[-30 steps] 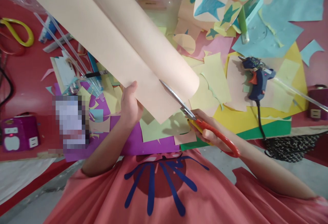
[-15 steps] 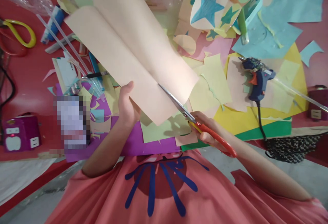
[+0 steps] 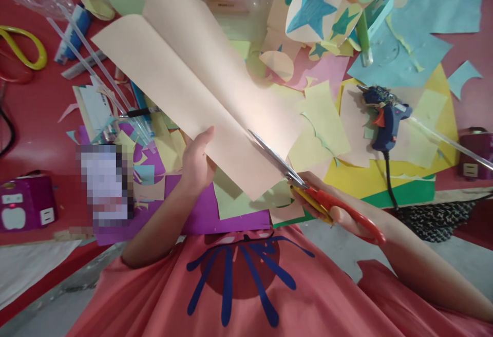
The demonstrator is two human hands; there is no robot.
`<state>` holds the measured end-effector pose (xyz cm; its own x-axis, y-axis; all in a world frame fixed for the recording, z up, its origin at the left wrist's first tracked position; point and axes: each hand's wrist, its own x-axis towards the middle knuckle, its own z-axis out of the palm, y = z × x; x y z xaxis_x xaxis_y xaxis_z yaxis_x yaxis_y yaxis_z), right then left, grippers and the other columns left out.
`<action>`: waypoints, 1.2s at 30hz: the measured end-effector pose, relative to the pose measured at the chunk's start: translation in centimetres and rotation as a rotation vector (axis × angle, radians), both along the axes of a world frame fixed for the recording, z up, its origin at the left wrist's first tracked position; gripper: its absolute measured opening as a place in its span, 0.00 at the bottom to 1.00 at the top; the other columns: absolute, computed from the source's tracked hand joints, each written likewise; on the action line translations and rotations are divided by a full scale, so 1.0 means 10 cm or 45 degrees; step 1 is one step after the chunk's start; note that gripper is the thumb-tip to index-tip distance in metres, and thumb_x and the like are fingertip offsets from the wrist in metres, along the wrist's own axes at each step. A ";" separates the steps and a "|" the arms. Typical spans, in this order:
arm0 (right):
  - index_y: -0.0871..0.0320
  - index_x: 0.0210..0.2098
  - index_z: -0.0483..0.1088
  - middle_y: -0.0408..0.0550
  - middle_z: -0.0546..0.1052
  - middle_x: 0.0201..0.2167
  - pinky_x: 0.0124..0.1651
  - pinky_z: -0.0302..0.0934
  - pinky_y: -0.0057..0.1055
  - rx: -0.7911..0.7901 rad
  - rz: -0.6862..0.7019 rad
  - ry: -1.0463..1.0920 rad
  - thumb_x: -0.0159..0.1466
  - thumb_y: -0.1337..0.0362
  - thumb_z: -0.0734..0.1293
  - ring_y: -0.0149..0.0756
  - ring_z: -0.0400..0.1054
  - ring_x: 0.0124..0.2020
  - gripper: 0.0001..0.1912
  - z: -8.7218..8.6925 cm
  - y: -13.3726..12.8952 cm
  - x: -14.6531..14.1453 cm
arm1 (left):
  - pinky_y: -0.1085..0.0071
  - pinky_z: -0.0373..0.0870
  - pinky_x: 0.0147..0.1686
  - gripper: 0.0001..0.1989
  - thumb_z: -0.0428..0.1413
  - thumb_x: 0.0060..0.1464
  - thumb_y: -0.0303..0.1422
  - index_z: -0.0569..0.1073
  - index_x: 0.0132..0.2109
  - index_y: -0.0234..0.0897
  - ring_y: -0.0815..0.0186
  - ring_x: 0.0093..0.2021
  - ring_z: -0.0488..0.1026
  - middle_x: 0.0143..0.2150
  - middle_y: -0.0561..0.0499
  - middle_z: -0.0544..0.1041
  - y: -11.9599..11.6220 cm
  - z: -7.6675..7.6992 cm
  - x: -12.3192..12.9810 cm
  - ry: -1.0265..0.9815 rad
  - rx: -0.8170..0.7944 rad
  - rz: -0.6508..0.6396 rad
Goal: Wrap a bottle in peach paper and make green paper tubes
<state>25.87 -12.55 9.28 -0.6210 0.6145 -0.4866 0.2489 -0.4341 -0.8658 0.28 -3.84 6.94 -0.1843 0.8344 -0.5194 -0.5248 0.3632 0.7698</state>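
My left hand (image 3: 199, 161) grips the lower left edge of a large peach sheet of paper (image 3: 185, 90), thumb on top and fingers hidden beneath. The sheet is creased lengthwise and its right half curls up. In my right hand (image 3: 327, 206) is a pair of scissors (image 3: 346, 208) with red and yellow handles. Their metal blades lie at the paper along its crease, tips pointing up and left. A cut runs from the paper's near edge up to the blades. Under the sheet lie light green and purple paper.
A blue glue gun (image 3: 389, 121) with a cord rests on paper at the right. Cut-out blue stars (image 3: 314, 8) lie at the top. At left are a phone (image 3: 106, 185), a purple box (image 3: 29, 203), a pen (image 3: 138, 112) and yellow-handled scissors (image 3: 29, 47).
The peach sheet has shifted down and right with my left hand. My right hand and the scissors have moved right and slightly down.
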 end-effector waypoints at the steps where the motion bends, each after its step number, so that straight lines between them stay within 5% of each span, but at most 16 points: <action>1: 0.54 0.50 0.56 0.42 0.62 0.33 0.25 0.51 0.27 -0.012 -0.011 0.016 0.56 0.30 0.56 0.26 0.52 0.25 0.38 -0.01 0.00 0.00 | 0.60 0.65 0.62 0.05 0.61 0.42 0.31 0.72 0.28 0.41 0.53 0.66 0.61 0.34 0.50 0.80 -0.01 0.00 0.01 0.001 -0.010 -0.010; 8: 0.55 0.45 0.59 0.39 0.60 0.27 0.23 0.46 0.26 0.031 -0.077 0.058 0.56 0.31 0.56 0.25 0.50 0.23 0.36 0.03 0.09 -0.17 | 0.58 0.65 0.61 0.07 0.61 0.39 0.34 0.74 0.30 0.39 0.51 0.62 0.66 0.35 0.50 0.80 -0.02 -0.04 -0.01 0.015 -0.011 -0.115; 23: 0.57 0.45 0.61 0.35 0.57 0.23 0.20 0.43 0.24 -0.025 -0.254 -0.059 0.50 0.30 0.61 0.23 0.48 0.20 0.40 0.00 0.10 -0.33 | 0.59 0.67 0.60 0.06 0.62 0.37 0.32 0.73 0.27 0.41 0.51 0.64 0.63 0.33 0.50 0.80 0.00 0.00 0.00 -0.043 0.036 -0.067; 36: 0.57 0.47 0.61 0.39 0.63 0.24 0.23 0.47 0.26 0.254 -0.118 -0.310 0.55 0.30 0.55 0.25 0.54 0.20 0.38 0.10 0.08 -0.11 | 0.61 0.65 0.62 0.05 0.60 0.41 0.30 0.72 0.28 0.42 0.53 0.64 0.63 0.35 0.53 0.80 0.08 0.01 -0.07 -0.078 0.094 -0.074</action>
<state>24.80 -11.73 10.25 -0.4384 0.7609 -0.4784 0.4263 -0.2926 -0.8560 -0.37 -3.01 7.01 -0.1046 0.8791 -0.4650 -0.5516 0.3378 0.7627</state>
